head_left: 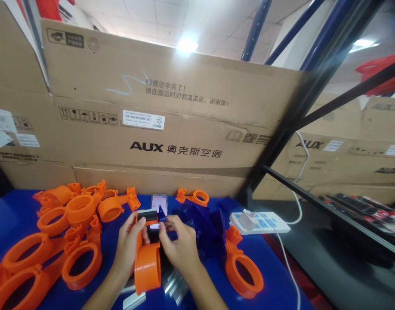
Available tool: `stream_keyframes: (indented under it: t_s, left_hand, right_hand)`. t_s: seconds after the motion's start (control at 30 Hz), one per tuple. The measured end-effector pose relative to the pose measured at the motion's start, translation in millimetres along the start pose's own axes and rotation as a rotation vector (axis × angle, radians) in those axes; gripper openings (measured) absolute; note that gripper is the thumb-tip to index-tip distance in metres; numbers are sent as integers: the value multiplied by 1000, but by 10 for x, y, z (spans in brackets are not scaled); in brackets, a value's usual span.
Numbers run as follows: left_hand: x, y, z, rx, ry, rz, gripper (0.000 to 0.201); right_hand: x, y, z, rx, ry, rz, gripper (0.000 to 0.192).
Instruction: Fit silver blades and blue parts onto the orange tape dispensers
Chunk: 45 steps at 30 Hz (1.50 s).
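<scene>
My left hand (128,239) is closed around the upper part of an orange plastic tape dispenser (147,268), whose wide ring hangs down toward me. A black strip or roller (147,216) lies across its top, beside a pale toothed edge. Pinched between my right thumb and fingers is a small dark blue plastic piece (162,214), touching or very near the dispenser's right end. My right hand (180,241) hides part of that contact. Under the hands lie several silvery metal strips (174,285).
Several orange dispensers (79,209) are heaped at left; another (244,275) lies at right. Dark blue plastic pieces (202,224) are piled beside my right hand. A phone (159,201) stands behind the hands. A white power strip (260,222) trails a cable. Cardboard (184,125) walls the back.
</scene>
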State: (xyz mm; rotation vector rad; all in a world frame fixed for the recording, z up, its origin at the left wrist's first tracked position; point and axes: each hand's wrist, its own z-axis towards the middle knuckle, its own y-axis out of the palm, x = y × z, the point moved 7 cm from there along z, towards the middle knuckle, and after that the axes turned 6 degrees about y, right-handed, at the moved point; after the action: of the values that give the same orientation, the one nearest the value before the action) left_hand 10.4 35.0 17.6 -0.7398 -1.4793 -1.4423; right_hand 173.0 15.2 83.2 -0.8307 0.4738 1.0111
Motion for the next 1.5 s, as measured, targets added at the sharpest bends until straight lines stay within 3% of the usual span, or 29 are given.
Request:
stream_keyframes:
  t_s: [0.17,0.47,0.67,0.9,1.13,1.5]
  left_hand:
    - [41,17,-22,21,2,-2,28]
    - [29,25,-26,12,-24,-30,28]
    - [26,57,-42,-26,-40,-33,27]
    - [-10,105,-34,-86,-122,-67,30]
    - [-61,98,-15,-61,-179,-111,31]
    - [-64,104,1,-144,-201,-139,35]
  right_hand:
    - [-30,-21,16,19,-13,-55,7]
    - [-92,-12,24,-69,-73,-130,9]
    - [-165,-84,118,-126,-134,-6,10]
    - [-116,-126,132,-156,-53,116,9]
    - [7,-58,133,-225,23,171,32]
    - [103,-41,136,-214,64,137,36]
